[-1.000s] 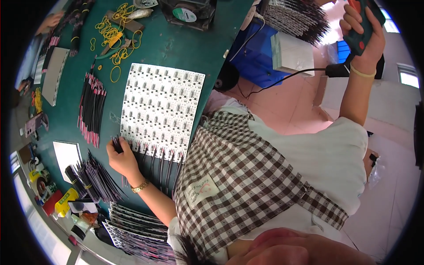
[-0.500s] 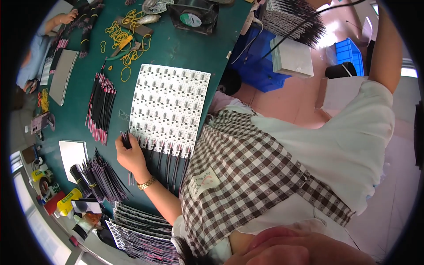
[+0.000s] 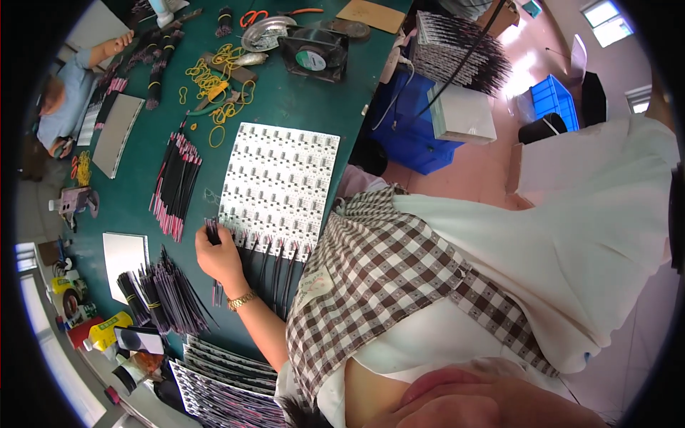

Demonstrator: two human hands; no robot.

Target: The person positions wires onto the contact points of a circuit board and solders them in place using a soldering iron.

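My left hand (image 3: 220, 258), with a gold watch at its wrist, is closed around a small bunch of black wires (image 3: 212, 228); their ends stick up past the thumb. It rests on the table beside the near left corner of a white circuit board panel (image 3: 279, 189), which carries rows of small dark components. Several black wires with reddish ends (image 3: 277, 274) run off the panel's near edge toward my apron. Left of the panel lies a pile of black wires with pink-red tips (image 3: 178, 187). My right arm reaches up at the right edge; its hand is out of view.
Yellow rubber bands (image 3: 227, 60), pliers (image 3: 207, 109) and a black fan (image 3: 312, 57) lie at the far side of the green table (image 3: 285, 107). More wire bundles (image 3: 168, 292) and stacked wired panels (image 3: 228, 385) are at lower left. Another person's hand (image 3: 118, 44) is at far left.
The view has shifted, so the table sits a little lower and farther right. My right arm has moved farther out at the right edge. My left hand keeps its hold on the wires.
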